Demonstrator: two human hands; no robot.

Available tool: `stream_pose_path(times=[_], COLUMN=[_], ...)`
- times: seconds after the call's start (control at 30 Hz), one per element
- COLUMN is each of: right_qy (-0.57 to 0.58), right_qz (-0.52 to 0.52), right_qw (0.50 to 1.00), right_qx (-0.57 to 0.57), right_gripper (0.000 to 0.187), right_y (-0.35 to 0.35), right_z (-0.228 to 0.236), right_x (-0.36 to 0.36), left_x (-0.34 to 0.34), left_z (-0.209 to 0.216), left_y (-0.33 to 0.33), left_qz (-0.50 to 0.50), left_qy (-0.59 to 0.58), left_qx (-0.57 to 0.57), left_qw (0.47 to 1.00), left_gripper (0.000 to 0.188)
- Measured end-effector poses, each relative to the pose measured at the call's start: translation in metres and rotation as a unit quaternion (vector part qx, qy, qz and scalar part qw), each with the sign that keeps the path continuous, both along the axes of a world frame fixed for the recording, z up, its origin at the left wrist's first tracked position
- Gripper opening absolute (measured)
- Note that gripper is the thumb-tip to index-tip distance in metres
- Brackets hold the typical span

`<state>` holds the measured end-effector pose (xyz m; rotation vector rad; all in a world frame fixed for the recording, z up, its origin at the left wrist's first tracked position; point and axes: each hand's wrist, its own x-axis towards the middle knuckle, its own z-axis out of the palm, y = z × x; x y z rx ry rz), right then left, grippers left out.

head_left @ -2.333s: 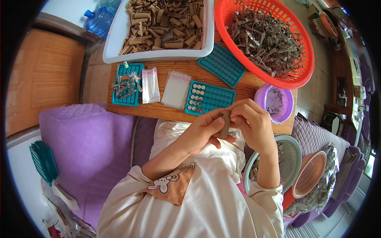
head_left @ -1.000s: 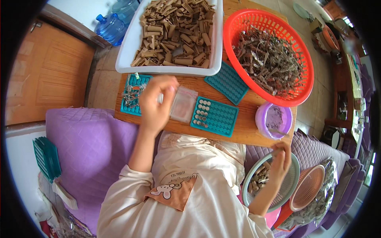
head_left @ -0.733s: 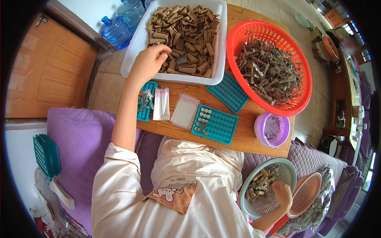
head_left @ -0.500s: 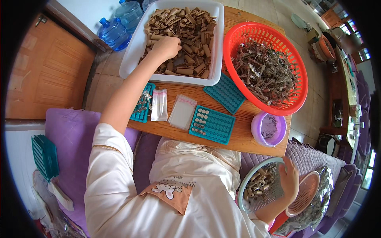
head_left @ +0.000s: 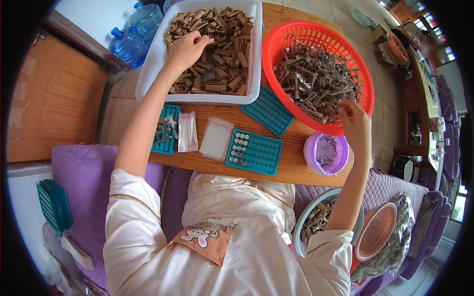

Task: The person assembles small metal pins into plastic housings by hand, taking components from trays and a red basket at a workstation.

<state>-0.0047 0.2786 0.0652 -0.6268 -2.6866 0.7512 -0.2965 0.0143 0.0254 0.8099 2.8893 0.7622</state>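
Over the white tub (head_left: 256,74) full of brown curled pieces, like bark, (head_left: 217,64) is my left hand (head_left: 187,52). Its fingers are pinched together, with a small pale bit showing at the tips; I cannot make out what it is. At the near right rim of the red basket (head_left: 281,106) my right hand (head_left: 356,118) has its fingers curled together beside the dark, shrivelled strips (head_left: 318,81). Whatever it may hold is hidden. Just below it stands a purple tub (head_left: 311,157) containing greyish flakes (head_left: 327,150).
On the wooden table (head_left: 207,163) lie teal moulded trays (head_left: 264,153), one with several round discs, and clear plastic bags (head_left: 217,138). By my right side are a grey-green basket (head_left: 298,237) of brown pieces and a pink basket (head_left: 377,229). Blue water jugs (head_left: 129,47) stand far left.
My right hand has moved up from the grey-green basket to the red basket's rim. My left hand has shifted a little left and up in the white tub. The whole view has shifted slightly.
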Motion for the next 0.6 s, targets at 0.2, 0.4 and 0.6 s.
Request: stream_pose_path(times=[0.2,0.4,0.6], right_qy=[-0.167,-0.028,0.222], right_qz=[0.006,0.017,0.01], right_qw=[0.97,0.985,0.96], right_qx=[0.178,0.171,-0.169], right_gripper=[0.016,0.015,0.023], right_y=[0.018,0.026,0.026], right_z=[-0.024,-0.008,0.025], right_x=[-0.022,-0.021,-0.018], left_x=[0.052,0.116,0.166], left_z=[0.003,0.0,-0.002], left_y=[-0.014,-0.019,-0.017], left_qz=[-0.028,-0.076,-0.107], left_qy=[-0.121,-0.262,-0.385], left_qx=[0.349,0.536,0.546], left_qw=[0.929,0.799,0.736], left_gripper=[0.021,0.011,0.028])
